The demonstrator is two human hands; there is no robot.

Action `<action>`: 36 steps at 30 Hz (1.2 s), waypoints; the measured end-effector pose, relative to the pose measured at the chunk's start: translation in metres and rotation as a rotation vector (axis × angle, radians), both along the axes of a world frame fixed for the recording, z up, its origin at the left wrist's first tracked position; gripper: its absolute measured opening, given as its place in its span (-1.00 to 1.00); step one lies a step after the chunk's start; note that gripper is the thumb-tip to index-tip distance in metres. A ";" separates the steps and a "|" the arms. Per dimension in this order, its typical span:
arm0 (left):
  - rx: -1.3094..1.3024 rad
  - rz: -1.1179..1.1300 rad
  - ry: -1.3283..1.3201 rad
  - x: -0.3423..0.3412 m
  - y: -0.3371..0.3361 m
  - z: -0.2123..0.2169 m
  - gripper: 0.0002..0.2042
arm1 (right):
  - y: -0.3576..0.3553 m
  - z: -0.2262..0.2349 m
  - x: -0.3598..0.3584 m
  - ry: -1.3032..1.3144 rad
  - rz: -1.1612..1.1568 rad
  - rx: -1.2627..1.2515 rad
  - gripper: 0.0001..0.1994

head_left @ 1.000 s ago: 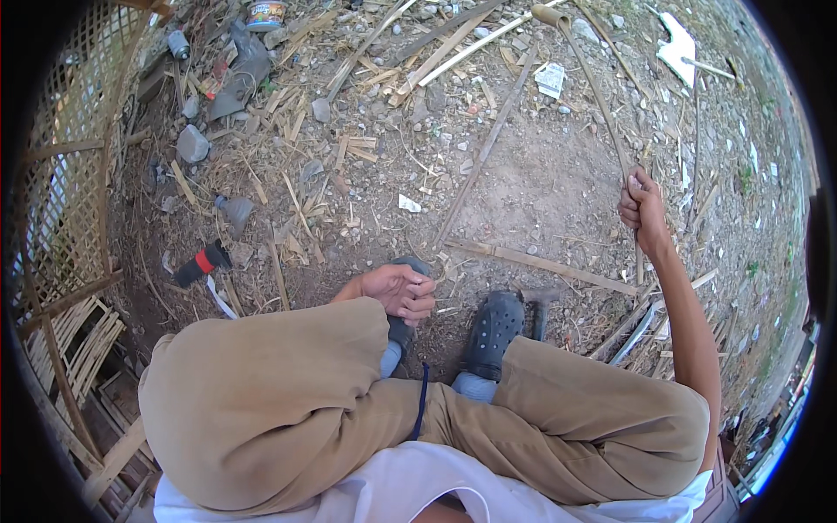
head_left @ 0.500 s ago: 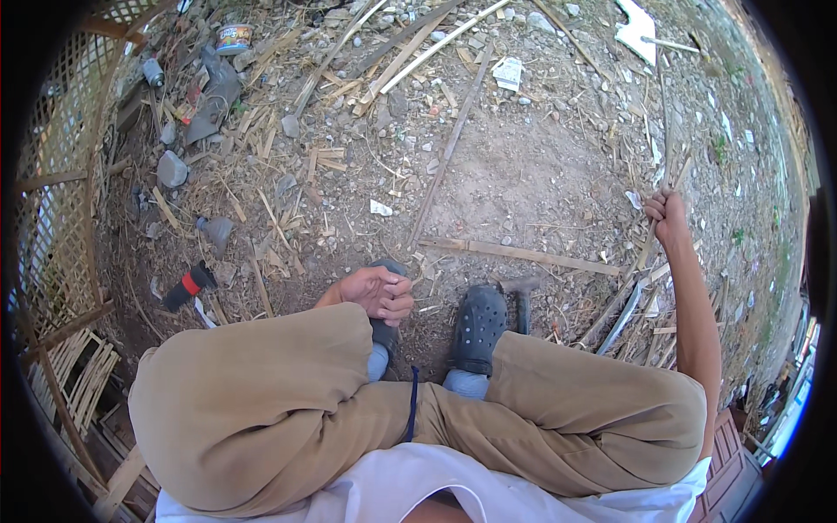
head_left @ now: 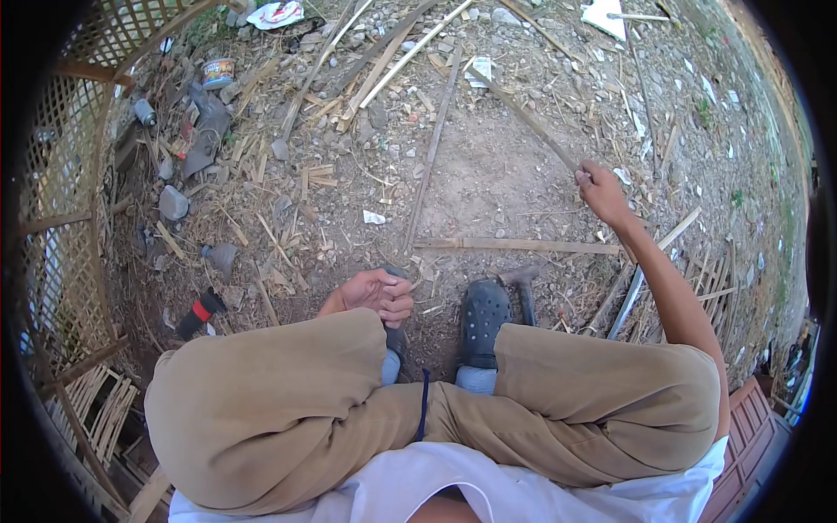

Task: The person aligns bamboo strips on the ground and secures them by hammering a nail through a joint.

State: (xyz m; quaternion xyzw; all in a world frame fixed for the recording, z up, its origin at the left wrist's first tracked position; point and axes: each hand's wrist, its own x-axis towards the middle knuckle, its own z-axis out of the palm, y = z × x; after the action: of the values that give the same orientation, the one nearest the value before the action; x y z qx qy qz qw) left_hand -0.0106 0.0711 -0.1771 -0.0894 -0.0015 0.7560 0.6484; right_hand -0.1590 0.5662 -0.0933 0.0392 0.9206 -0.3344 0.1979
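Observation:
My right hand [head_left: 602, 193] is closed round the near end of a long thin wooden strip [head_left: 532, 122]. The strip slants away to the far left, over the bare dirt. By my left shoe, my left hand [head_left: 377, 295] rests with its fingers curled in; whatever they may hold is too small or hidden to make out. A wooden strip [head_left: 514, 246] lies crosswise in front of my feet. Another wooden strip [head_left: 433, 148] runs away from near its left end. A hammer [head_left: 526, 296] is beside my right shoe [head_left: 484, 322], its head pointing away from me.
A black tube-shaped object with a red band [head_left: 202, 312] lies at the left, near a lattice panel [head_left: 65, 174]. Grey stones [head_left: 173, 203], a printed tub [head_left: 218, 73] and wood scraps litter the ground. More thin strips [head_left: 711, 279] lie beyond my right knee.
My right hand has moved left and slightly nearer, bringing the wooden strip from the right side over the middle ground. My left hand stays curled by the shoe. The view has shifted slightly.

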 end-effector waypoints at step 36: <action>-0.056 -0.048 -0.025 -0.004 -0.001 0.010 -0.70 | 0.044 -0.019 0.081 0.246 0.000 0.302 -0.84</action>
State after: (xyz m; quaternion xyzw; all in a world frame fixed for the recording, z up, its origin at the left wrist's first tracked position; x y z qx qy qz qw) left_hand -0.0142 0.0702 -0.1671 -0.1170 0.0136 0.7387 0.6637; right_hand -0.0784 0.6104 -0.1126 0.0273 0.9776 -0.1947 0.0756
